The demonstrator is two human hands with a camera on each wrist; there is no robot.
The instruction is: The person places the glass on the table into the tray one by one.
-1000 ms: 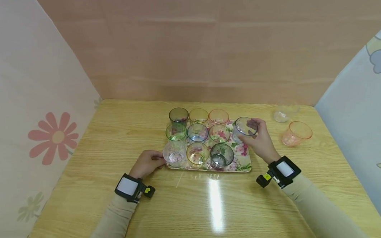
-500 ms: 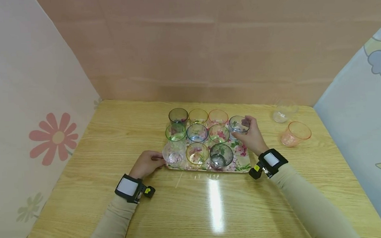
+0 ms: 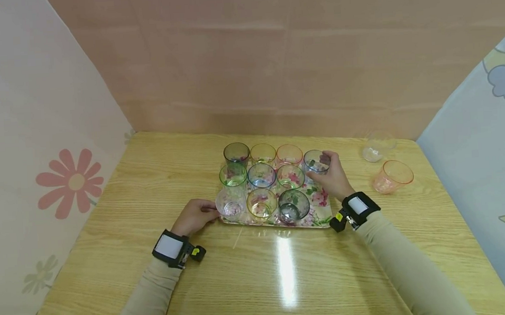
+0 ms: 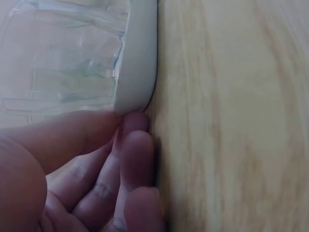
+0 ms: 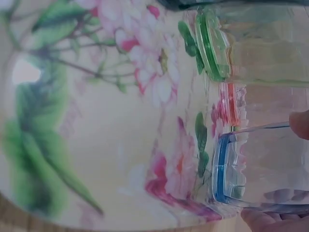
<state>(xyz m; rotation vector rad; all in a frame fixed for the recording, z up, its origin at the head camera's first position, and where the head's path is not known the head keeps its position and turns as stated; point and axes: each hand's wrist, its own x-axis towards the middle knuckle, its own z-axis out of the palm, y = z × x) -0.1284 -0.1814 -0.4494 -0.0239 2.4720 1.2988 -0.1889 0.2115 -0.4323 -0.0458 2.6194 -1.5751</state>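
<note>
My right hand [image 3: 336, 178] holds a clear blue-tinted glass cup [image 3: 312, 167] at the back right of a floral tray [image 3: 322, 216]. In the right wrist view, thumb and fingers lie on opposite sides of this upright cup [image 5: 265, 164]; its blue base is at or very near the tray surface. My left hand [image 3: 194, 216] pinches the tray's front left corner. The left wrist view shows its thumb against the pale tray rim [image 4: 139, 58], beside a colourless cup [image 4: 63, 63]. Several other tinted cups stand upright in rows on the tray, including a grey one [image 3: 294, 207].
On the wooden table [image 3: 225, 282], right of the tray, an orange-pink cup [image 3: 392, 177] stands near a colourless cup [image 3: 373, 152]. A tan backdrop [image 3: 252, 72] rises behind the table, with patterned panels at both sides. The tray's front right part is bare.
My right hand has carried the blue-tinted cup left and slightly back, into line with the tray's back row beside the orange-pink-rimmed cup. The left hand stays at the tray corner.
</note>
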